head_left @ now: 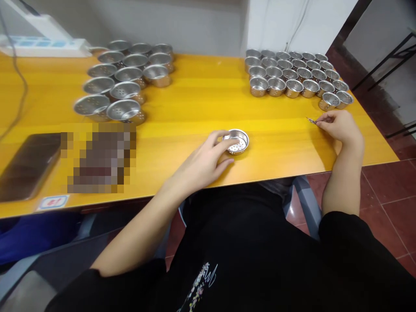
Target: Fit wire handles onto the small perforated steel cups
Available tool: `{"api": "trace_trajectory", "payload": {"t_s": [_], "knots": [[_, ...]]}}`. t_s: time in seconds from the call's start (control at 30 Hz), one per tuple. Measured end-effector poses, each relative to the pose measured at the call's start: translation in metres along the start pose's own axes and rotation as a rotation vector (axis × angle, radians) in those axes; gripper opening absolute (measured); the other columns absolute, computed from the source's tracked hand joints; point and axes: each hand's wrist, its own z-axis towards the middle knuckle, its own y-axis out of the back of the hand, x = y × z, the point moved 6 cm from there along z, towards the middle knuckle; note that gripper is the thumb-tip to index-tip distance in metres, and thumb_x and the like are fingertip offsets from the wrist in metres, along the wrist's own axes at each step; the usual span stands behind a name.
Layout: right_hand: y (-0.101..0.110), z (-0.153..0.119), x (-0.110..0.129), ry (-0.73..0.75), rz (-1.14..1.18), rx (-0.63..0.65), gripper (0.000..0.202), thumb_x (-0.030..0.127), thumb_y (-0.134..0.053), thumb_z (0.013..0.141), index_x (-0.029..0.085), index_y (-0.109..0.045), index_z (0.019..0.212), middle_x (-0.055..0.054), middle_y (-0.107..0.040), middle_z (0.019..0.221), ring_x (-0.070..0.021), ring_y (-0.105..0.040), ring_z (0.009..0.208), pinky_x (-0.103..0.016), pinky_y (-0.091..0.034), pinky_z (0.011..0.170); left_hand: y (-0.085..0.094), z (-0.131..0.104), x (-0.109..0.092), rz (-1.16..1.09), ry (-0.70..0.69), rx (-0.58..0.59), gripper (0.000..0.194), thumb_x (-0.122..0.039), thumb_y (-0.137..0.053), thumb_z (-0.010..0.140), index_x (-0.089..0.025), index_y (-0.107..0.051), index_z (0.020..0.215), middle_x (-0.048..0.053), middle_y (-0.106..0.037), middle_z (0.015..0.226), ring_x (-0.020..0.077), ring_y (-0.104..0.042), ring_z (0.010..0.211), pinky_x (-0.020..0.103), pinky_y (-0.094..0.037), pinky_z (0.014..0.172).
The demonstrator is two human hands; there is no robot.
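A perforated metal strainer cup (241,146) stands upright on the yellow table, near its front edge. My left hand (212,158) curves around its left side, with fingers at the rim and over the opening and the thumb near the front. Off to the right, my right hand (336,125) is closed in a pinch on a small thin metal chain (311,120), held low over the table. The chain's details are too small to make out. Just behind that hand are two perforated cups (329,102) of the same kind.
Rows of perforated cups (294,88) stand at the back right; another group (125,110) is at the back left. A dark phone (30,164) and a pixelated item (100,160) lie at left. Behind them is a white power strip (48,47). The table's right edge drops to red tiles.
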Motion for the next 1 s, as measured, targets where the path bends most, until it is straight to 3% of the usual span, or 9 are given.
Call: {"api": "trace_trajectory", "payload": {"t_s": [0.2, 0.3, 0.37, 0.43, 0.63, 0.83, 1.0], "knots": [[0.006, -0.006, 0.005, -0.054, 0.102, -0.056, 0.022, 0.006, -0.092, 0.104, 0.023, -0.085, 0.09, -0.006, -0.081, 0.087, -0.0237, -0.069, 0.084, -0.044, -0.058, 0.095, -0.011, -0.006, 0.023, -0.12, 0.077, -0.083, 0.093, -0.053, -0.085, 0.116, -0.042, -0.045, 0.199, 0.021, -0.036, 0.209, 0.054, -0.071, 0.172, 0.083, -0.059, 0.15], [0.01, -0.01, 0.009, -0.075, 0.17, -0.101, 0.023, 0.001, -0.09, 0.104, 0.019, -0.085, 0.09, -0.006, -0.083, 0.091, -0.0203, -0.067, 0.084, -0.04, -0.056, 0.092, -0.015, -0.003, 0.032, -0.119, 0.1, -0.104, 0.112, -0.062, -0.089, 0.113, -0.041, -0.028, 0.205, 0.023, -0.022, 0.216, 0.0581, -0.052, 0.19, 0.087, -0.049, 0.156], [0.013, -0.012, 0.011, -0.089, 0.183, -0.14, 0.023, -0.003, -0.089, 0.103, 0.016, -0.085, 0.091, -0.007, -0.083, 0.093, -0.0182, -0.067, 0.084, -0.038, -0.054, 0.091, -0.017, -0.001, 0.032, -0.073, 0.09, -0.088, 0.111, -0.064, -0.084, 0.116, -0.035, -0.026, 0.206, 0.026, -0.025, 0.215, 0.0583, -0.038, 0.198, 0.089, -0.041, 0.159], [0.015, -0.013, 0.012, -0.095, 0.198, -0.161, 0.023, -0.005, -0.089, 0.103, 0.015, -0.085, 0.091, -0.006, -0.081, 0.091, -0.017, -0.065, 0.082, -0.037, -0.053, 0.09, -0.018, 0.002, 0.029, -0.019, 0.072, -0.07, 0.106, -0.061, -0.08, 0.118, -0.027, -0.029, 0.204, 0.029, -0.034, 0.212, 0.0578, -0.034, 0.2, 0.09, -0.036, 0.161], [0.029, -0.018, 0.019, -0.043, 0.298, -0.258, 0.035, -0.01, -0.086, 0.102, 0.02, -0.084, 0.085, -0.001, -0.071, 0.08, -0.0174, -0.056, 0.073, -0.044, -0.049, 0.086, -0.017, 0.007, 0.018, 0.03, 0.038, -0.081, 0.097, -0.055, -0.076, 0.115, -0.021, -0.039, 0.198, 0.028, -0.058, 0.199, 0.0572, -0.059, 0.181, 0.088, -0.049, 0.154], [0.037, -0.013, 0.026, -0.142, 0.332, -0.374, 0.05, -0.021, -0.087, 0.093, 0.023, -0.079, 0.07, 0.001, -0.066, 0.064, -0.015, -0.053, 0.062, -0.046, -0.043, 0.077, -0.018, 0.006, 0.019, 0.031, 0.072, -0.086, 0.091, -0.053, -0.075, 0.115, -0.02, -0.047, 0.195, 0.028, -0.064, 0.193, 0.0578, -0.061, 0.177, 0.09, -0.049, 0.151], [0.038, -0.008, 0.026, -0.111, 0.187, -0.347, 0.048, -0.02, -0.094, 0.089, 0.022, -0.081, 0.071, 0.003, -0.064, 0.059, -0.0133, -0.052, 0.058, -0.045, -0.042, 0.073, -0.017, 0.007, 0.019, 0.03, 0.092, -0.066, 0.094, -0.056, -0.075, 0.115, -0.017, -0.047, 0.196, 0.029, -0.065, 0.192, 0.0582, -0.06, 0.177, 0.089, -0.049, 0.151]]}}
